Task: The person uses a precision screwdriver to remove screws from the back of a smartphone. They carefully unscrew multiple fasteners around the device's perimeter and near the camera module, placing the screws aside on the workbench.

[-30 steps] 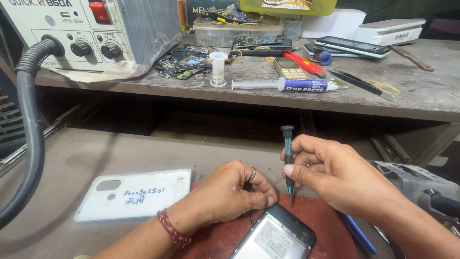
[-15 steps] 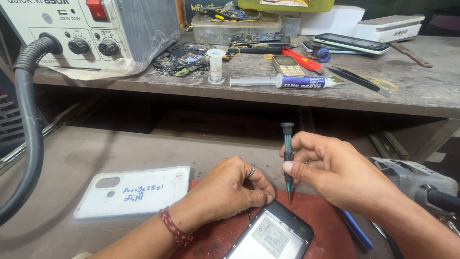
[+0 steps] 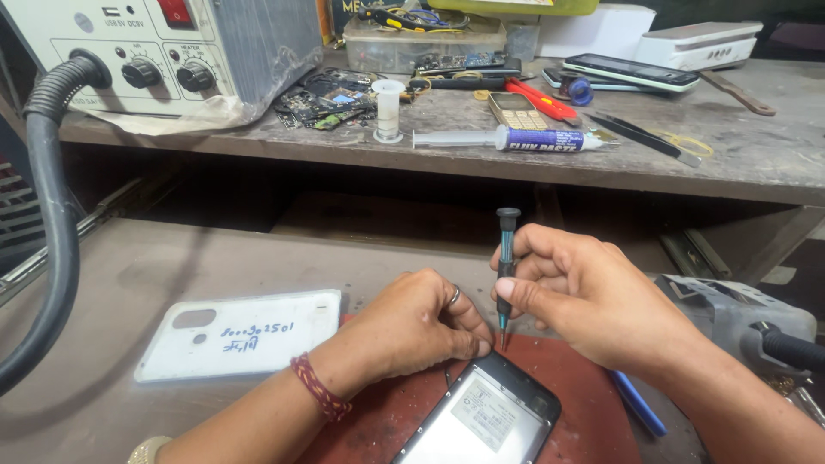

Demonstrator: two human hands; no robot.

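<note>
Here, the right hand [image 3: 593, 296] holds a small screwdriver [image 3: 505, 266] upright, its fingers [image 3: 524, 290] pinching the dark shaft between thumb and forefinger, the cap standing free above them. The tip points down just above the top edge of an opened phone [image 3: 485, 417], which lies on a red mat [image 3: 593, 412] on the counter [image 3: 284, 266]. The left hand [image 3: 412, 325] rests beside the phone's upper left corner, its fingers curled and pressed together against the mat, fingertips almost touching the screwdriver's tip; whether they pinch something tiny I cannot tell. A ring sits on one finger and a braided band on the wrist. Left of the phone, well apart, lies a white back cover [image 3: 241, 335] with handwriting on it. A blue tool [image 3: 638, 402] lies on the mat to the right of the phone, partly under the right forearm.
</note>
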